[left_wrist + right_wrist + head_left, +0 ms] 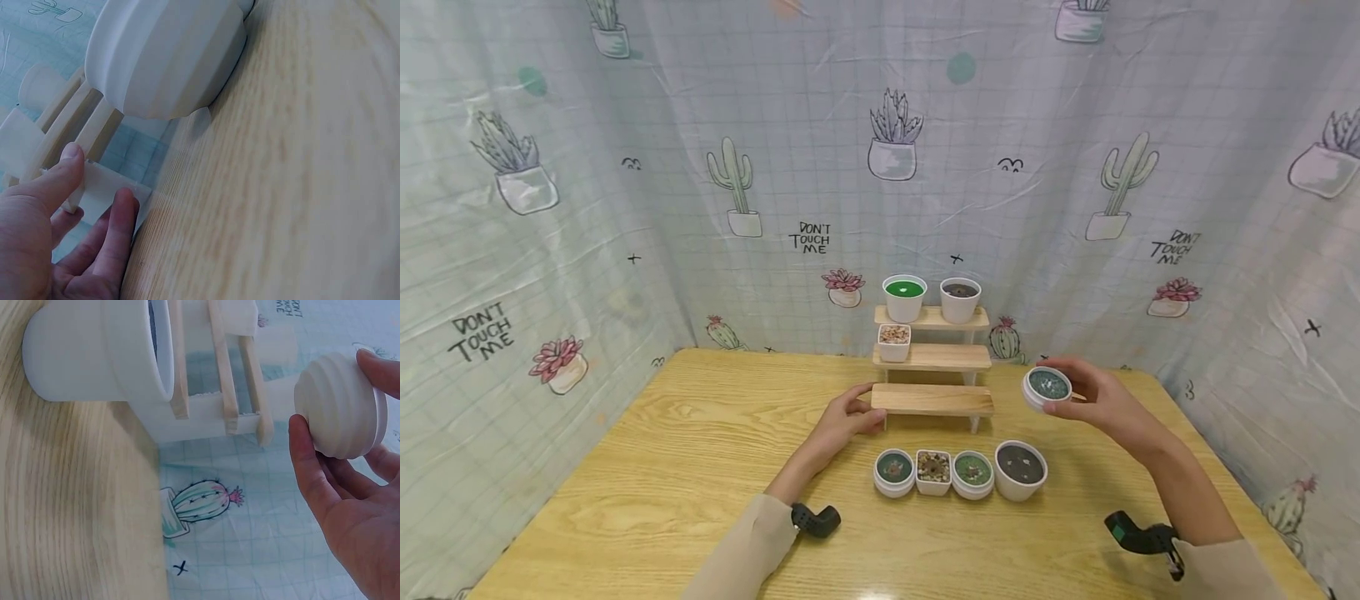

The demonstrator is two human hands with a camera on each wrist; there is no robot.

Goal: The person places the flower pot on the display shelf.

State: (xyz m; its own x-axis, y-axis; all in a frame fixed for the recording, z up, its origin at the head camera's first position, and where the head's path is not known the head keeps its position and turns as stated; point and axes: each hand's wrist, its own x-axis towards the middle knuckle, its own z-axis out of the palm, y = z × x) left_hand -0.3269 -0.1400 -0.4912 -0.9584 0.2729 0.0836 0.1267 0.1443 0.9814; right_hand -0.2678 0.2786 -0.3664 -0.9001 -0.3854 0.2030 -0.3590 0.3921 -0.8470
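Wood-grain table (685, 467); held pot (340, 406) white, ribbed.

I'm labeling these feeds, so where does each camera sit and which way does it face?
Head: worn on the head, facing forward and down at the table; left hand, right hand, forearms and sleeves show.
Left wrist: worn there, facing the stand; the left hand shows.
Right wrist: worn there, facing the held white pot; the right hand shows.
Both wrist views share the stand and curtain.
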